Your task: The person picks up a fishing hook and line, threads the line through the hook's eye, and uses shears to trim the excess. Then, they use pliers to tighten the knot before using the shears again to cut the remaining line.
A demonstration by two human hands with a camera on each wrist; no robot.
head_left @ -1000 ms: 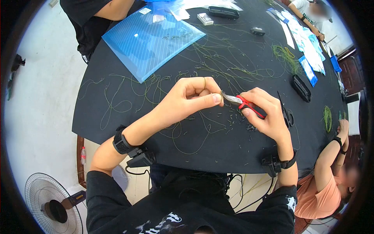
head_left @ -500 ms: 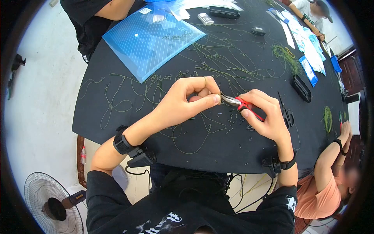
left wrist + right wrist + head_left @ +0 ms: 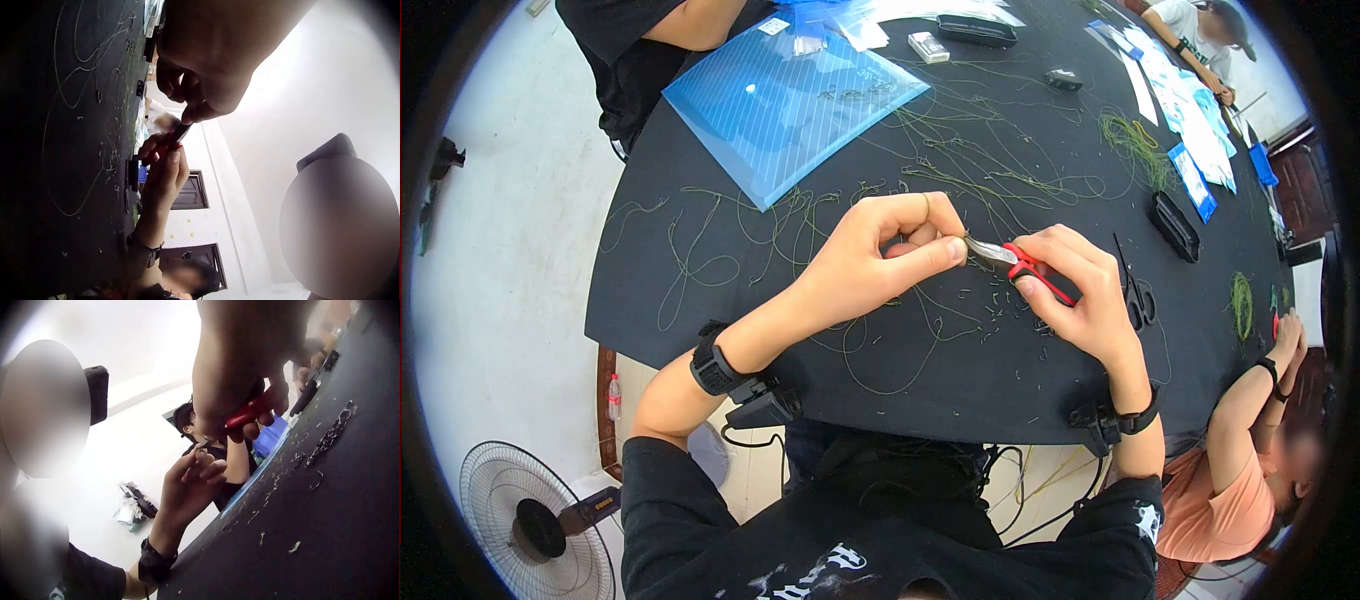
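In the head view the left hand (image 3: 880, 250) pinches something tiny between thumb and forefinger; a green line loops round one of its fingers. The right hand (image 3: 1085, 290) grips red-handled pliers (image 3: 1022, 262), whose metal tips meet the left fingertips. What lies between the tips is too small to tell. The right wrist view shows the red handle (image 3: 250, 411) in the right hand (image 3: 250, 369), with the left hand (image 3: 190, 487) below the tips. Both hands are above the black table (image 3: 960, 400), where green lines and small hooks or bits lie.
A blue folder (image 3: 790, 110) lies at the back left. Black scissors (image 3: 1140, 300) are right of the right hand, near an open black case (image 3: 1173, 227). Tangled green line (image 3: 1135, 145) and a white box (image 3: 928, 47) lie farther back. Other people sit around the table.
Both hands stay nearly in place. Since the earliest frame, the left fingertips and the pliers have shifted slightly leftward, and the pliers have tilted a little.
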